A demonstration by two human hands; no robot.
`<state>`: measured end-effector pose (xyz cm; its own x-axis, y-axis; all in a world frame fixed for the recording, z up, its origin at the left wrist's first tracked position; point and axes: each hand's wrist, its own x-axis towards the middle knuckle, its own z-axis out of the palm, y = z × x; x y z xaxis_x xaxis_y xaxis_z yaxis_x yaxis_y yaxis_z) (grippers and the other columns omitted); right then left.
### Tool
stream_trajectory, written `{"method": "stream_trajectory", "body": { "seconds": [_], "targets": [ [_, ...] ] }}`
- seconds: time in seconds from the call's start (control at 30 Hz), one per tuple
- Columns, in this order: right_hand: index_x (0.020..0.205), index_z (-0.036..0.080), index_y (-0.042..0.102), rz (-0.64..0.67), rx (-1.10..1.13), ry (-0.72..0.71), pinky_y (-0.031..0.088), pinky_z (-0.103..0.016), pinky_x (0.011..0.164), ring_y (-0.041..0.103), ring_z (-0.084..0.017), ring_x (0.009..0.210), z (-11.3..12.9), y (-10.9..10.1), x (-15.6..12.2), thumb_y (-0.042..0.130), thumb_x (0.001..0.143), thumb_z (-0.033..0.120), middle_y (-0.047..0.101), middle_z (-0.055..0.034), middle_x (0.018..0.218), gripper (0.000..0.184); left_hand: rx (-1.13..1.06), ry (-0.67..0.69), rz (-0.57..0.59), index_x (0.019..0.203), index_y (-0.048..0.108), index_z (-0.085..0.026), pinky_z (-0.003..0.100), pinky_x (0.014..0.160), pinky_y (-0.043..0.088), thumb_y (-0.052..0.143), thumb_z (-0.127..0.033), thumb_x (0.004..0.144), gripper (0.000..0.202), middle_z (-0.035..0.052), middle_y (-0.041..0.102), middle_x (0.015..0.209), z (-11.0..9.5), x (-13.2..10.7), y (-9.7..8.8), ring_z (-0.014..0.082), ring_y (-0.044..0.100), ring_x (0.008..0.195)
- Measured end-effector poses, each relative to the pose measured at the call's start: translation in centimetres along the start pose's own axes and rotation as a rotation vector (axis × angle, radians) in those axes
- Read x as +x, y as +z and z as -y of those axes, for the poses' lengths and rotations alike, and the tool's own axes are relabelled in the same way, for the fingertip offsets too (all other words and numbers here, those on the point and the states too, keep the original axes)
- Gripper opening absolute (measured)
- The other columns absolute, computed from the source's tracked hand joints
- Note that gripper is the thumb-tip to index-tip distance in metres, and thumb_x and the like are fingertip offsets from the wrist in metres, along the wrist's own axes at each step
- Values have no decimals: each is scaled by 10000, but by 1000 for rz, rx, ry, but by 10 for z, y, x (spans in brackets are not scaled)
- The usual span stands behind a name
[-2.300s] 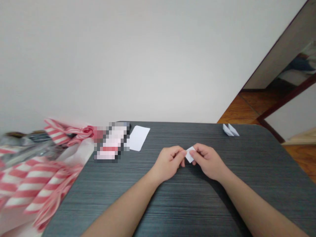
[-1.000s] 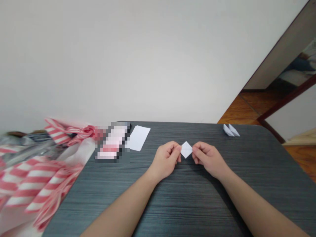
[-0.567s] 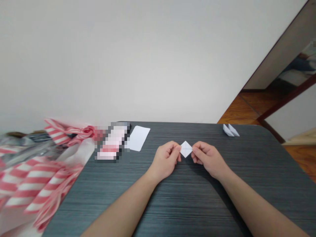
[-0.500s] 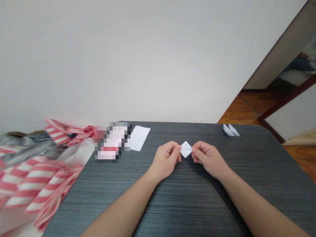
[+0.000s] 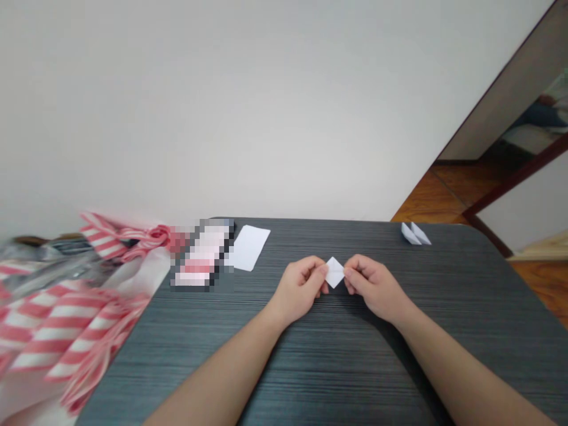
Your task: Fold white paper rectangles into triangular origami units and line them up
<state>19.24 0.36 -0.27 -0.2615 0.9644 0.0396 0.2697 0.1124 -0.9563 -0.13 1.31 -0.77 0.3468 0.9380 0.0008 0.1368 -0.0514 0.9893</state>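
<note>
A small white folded paper [image 5: 335, 273], diamond-shaped, hangs just above the dark grey table [image 5: 337, 355]. My left hand [image 5: 299, 290] pinches its left corner between thumb and forefinger. My right hand [image 5: 370, 287] pinches the right corner in the same way. Both hands are closed on the paper, with the other fingers curled in. Both forearms reach in from the bottom edge.
A flat white sheet [image 5: 248, 247] lies at the back left of the table, beside a blurred-out pink object [image 5: 202, 254]. A folded white paper piece [image 5: 415, 234] sits at the back right. Red-and-white striped cloth [image 5: 57, 319] covers the left side. A white wall stands behind.
The hands have drawn slightly closer together, so the paper diamond looks narrower and sits a little lower. Earlier the paper was turned and held up as a wider diamond.
</note>
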Motion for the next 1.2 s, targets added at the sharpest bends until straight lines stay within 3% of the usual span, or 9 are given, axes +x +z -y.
{"method": "stream_trajectory", "body": {
  "seconds": [0.37,0.73,1.0,1.2],
  "targets": [
    [748,198,560,-17,18,33,387,-255,590,517,-125,564,-2,2,-1,508,945,268,575,32,605,215,103,-19,-31,708,575,-168,201,513,385,474,-360,955,329,-16,613,591,-3,-1,1,88,497,490],
    [699,199,549,-7,-89,-8,412,-255,618,533,-127,580,2,1,-2,526,914,214,582,29,604,217,36,-9,37,739,597,-166,201,497,360,530,-339,914,256,-18,607,594,-5,1,2,90,491,490],
    [771,190,582,56,-21,6,407,-250,603,522,-126,581,1,5,-2,531,919,245,570,29,616,166,153,22,22,686,560,-170,209,530,362,533,-328,916,281,-25,584,571,-7,-2,2,100,495,530],
    [725,197,548,51,-61,16,398,-251,598,512,-124,573,-1,7,-1,552,915,248,585,31,610,196,161,19,47,689,560,-167,213,533,363,533,-333,918,284,-24,578,579,-12,-3,4,103,496,540]
  ]
}}
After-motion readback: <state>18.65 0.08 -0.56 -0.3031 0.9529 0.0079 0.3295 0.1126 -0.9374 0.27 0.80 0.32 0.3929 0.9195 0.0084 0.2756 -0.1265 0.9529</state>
